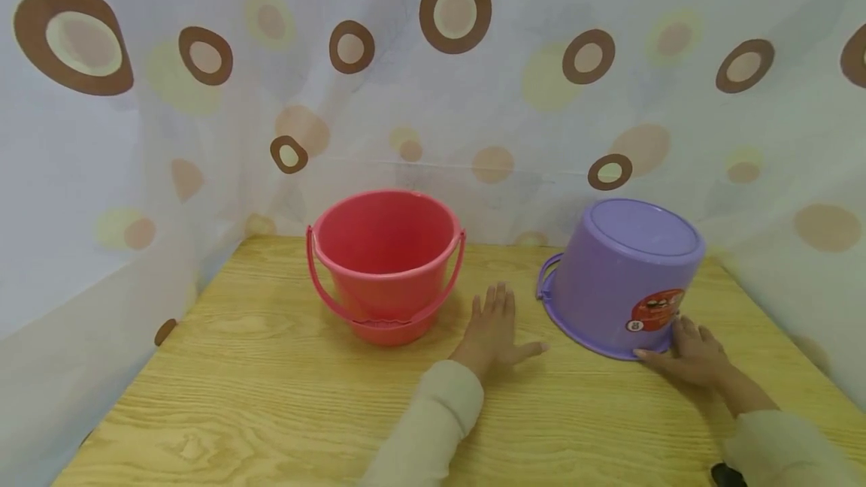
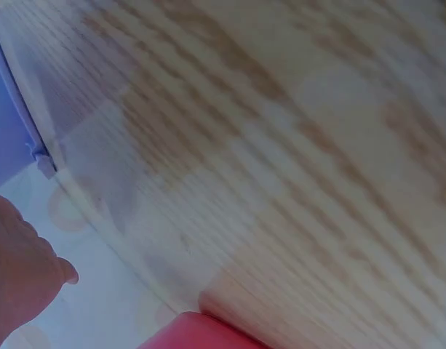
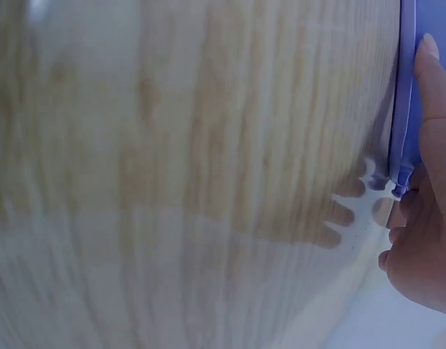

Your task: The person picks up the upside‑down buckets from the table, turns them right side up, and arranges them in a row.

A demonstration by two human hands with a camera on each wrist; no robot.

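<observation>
A purple bucket (image 1: 609,284) stands upside down at the right of the table, its base up and its rim down, with a red label on its side. My right hand (image 1: 697,358) touches it low by the rim; in the right wrist view the straight thumb (image 3: 430,73) lies along the bucket's side, and the other fingers are near the handle joint. Between the two buckets, my left hand (image 1: 495,329) is spread with nothing in it. To that hand's left a red bucket (image 1: 386,299) stands upright, its handle hanging down in front.
The wooden table (image 1: 271,397) carries both buckets. Behind and at both sides hangs a pale sheet (image 1: 379,111) with brown and yellow circles. A small black object (image 1: 727,475) shows beside the right sleeve at the front.
</observation>
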